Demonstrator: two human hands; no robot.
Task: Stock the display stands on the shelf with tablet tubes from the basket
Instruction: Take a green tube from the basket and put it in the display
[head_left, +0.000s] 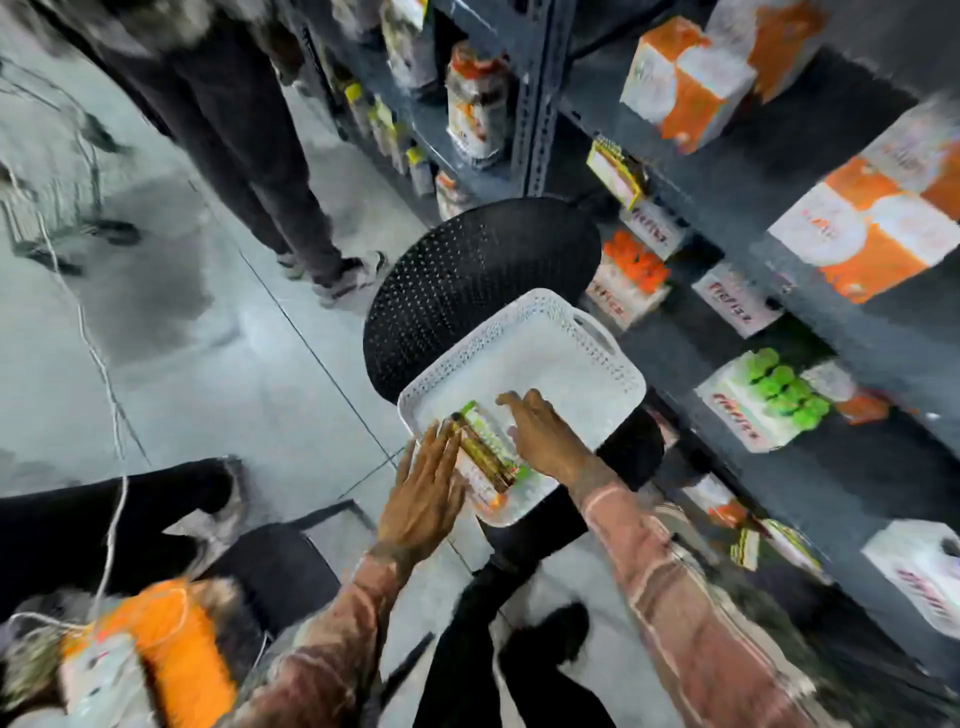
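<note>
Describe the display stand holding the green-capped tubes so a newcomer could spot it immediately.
Start at the dark shelving unit on the right. On the shelf level with the white basket sits a white display stand. Unlike the orange-topped stand further along, its tubes have bright green caps.

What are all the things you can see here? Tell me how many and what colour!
basket: one, white, on the black chair
tablet tubes: a few, green and yellow, in the basket's near corner; blurred, so the count is unclear
chair: one, black, perforated, beside the shelf
display stands: several, white, with green or orange tube tops, on the shelf
boxes: several, orange and white, on upper shelves
shelf: one, dark grey, on the right
bystander's legs: one pair, dark trousers, top left
left hand: open, beside the tubes
right hand: open, over the basket
</note>
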